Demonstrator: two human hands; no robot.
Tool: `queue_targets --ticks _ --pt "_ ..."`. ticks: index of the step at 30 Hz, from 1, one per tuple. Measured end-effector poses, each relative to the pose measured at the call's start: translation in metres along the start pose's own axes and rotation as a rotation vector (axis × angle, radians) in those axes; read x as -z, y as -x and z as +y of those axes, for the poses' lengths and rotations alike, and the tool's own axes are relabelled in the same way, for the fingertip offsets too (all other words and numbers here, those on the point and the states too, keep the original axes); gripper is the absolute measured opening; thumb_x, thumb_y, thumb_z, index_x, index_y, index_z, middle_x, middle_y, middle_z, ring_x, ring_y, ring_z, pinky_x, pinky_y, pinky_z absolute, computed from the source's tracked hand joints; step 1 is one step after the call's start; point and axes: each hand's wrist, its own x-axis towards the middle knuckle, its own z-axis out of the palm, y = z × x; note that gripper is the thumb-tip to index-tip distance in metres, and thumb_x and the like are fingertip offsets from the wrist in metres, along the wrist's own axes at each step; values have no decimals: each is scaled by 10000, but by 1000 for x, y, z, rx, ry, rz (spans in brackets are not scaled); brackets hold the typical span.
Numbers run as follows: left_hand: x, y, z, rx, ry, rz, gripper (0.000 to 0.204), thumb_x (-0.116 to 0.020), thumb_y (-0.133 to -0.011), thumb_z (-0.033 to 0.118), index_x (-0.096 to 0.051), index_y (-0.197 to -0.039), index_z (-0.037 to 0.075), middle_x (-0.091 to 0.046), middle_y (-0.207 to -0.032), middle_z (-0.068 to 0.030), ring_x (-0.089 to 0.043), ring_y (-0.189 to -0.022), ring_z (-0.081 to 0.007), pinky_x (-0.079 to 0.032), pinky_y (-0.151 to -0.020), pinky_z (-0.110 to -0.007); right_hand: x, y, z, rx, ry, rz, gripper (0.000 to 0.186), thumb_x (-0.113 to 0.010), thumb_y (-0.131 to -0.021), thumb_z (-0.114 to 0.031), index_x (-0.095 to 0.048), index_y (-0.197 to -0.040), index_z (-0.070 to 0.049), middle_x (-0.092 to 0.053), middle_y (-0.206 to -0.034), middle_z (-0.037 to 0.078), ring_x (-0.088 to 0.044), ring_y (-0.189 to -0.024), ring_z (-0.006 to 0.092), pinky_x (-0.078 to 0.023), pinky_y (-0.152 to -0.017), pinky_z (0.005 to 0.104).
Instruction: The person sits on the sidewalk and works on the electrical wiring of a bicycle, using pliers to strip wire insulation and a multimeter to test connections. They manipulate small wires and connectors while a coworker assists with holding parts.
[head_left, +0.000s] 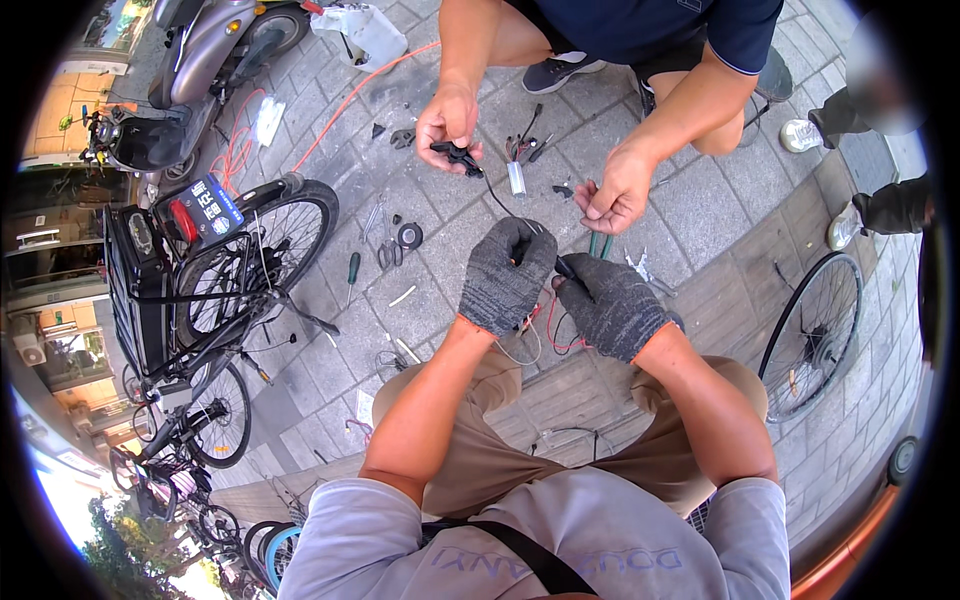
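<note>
Both my hands wear dark grey knit gloves and meet in front of me over the paving. My left hand (510, 278) is closed, pinching a thin black cable (494, 195) that runs up to a black lever-like part (457, 155). A person crouching opposite holds that part in one hand (448, 120). My right hand (612, 310) is closed on a short black cable end (566, 268), close beside my left fingertips. The other person's second hand (618, 192) hovers nearby with fingers bent. Red wires (560, 340) hang or lie below my hands; their ends are hidden.
On the ground lie a silver box with wires (517, 178), a black tape roll (410, 235), a green-handled screwdriver (353, 270) and green-handled pliers (600, 243). A bicycle (260, 240) stands left, with a scooter (215, 50) behind. A loose wheel (768, 350) is at right.
</note>
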Motion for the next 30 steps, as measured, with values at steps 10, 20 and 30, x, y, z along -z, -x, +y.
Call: queue_targets --ticks 10,20,30 --pt "-1 0 2 -3 13 12 157 -691 -961 164 -666 -996 13 -685 -816 -47 -619 -714 -99 -515 -660 -292 -3 0 0 11 3 22 257 -611 -966 -252 -658 -1081 -27 -687 -862 241 -671 -822 451 -513 -714 534" --pt "-3 2 8 3 41 14 148 -700 -949 150 -663 -981 10 -669 -812 -41 -578 -731 -89 -498 -663 -289 -5 1 4 44 24 52 240 -613 -958 -238 -655 -1063 -27 -684 -863 246 -668 -821 454 -513 -709 537" --pt "-1 7 8 -12 177 40 116 -686 -940 138 -655 -951 27 -672 -821 -63 -649 -717 -116 -536 -639 -325 -8 -4 -6 40 50 15 207 -597 -950 -189 -634 -1078 -30 -676 -913 271 -650 -866 473 -510 -712 525"
